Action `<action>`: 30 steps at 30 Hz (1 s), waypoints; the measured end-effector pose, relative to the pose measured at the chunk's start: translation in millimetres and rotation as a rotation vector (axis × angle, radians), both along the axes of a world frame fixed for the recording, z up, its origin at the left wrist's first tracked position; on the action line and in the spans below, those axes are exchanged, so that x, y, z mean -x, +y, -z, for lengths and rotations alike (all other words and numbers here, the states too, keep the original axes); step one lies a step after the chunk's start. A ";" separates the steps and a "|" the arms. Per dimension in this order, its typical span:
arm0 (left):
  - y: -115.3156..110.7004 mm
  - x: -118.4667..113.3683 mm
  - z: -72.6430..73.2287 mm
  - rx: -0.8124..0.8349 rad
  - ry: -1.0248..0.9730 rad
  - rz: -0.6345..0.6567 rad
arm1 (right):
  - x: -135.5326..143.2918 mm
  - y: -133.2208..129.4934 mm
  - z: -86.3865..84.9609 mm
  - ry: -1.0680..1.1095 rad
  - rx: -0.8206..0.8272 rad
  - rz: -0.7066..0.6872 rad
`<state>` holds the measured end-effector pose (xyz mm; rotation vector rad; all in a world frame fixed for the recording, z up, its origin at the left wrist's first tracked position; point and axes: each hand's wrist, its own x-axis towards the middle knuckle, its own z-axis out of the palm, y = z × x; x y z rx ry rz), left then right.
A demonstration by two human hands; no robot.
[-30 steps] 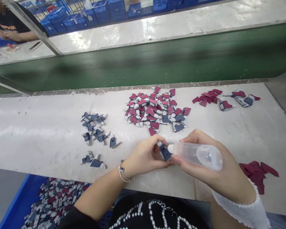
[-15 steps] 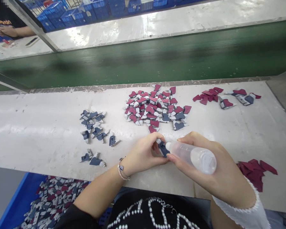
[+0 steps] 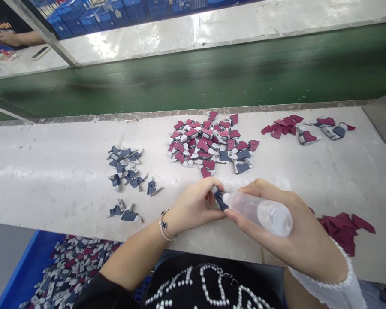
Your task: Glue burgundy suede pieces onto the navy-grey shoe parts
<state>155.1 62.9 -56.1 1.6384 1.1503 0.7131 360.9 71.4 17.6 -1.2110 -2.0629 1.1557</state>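
Between the fingers and thumb of my left hand [image 3: 194,206] is a small dark blue and grey plastic part [image 3: 219,199]. My right hand [image 3: 286,227] is wrapped round a translucent squeeze bottle [image 3: 260,212], tilted so that its nozzle meets the part. Whatever leaves the nozzle is too small to see. Beyond my hands lies a heap of grey parts with maroon pieces [image 3: 202,146]. Loose blue and grey parts [image 3: 128,174] are scattered to the left. Maroon flat pieces [image 3: 342,231] lie beside my right wrist.
More maroon pieces [image 3: 283,125] and a few grey parts [image 3: 328,128] lie at the far right. A blue bin [image 3: 22,268] full of parts stands below the table's left front edge. Past the green belt [image 3: 193,79], another person's hand [image 3: 8,38] shows beside a metal post [image 3: 46,34].
The view has shifted very slightly. Both hands keep their hold, and the bottle's nozzle stays at the blue and grey part.
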 end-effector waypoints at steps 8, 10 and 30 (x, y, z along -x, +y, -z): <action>0.1 -0.2 -1.4 0.003 0.052 -0.055 | -4.8 -2.7 -4.4 -0.033 -0.026 -0.083; 0.6 0.0 -2.1 -0.005 0.064 -0.052 | -6.6 -3.1 -4.7 -0.048 -0.025 -0.091; -0.9 -1.8 -4.4 -0.071 0.069 0.016 | -14.7 -4.9 -3.4 -0.065 -0.023 0.024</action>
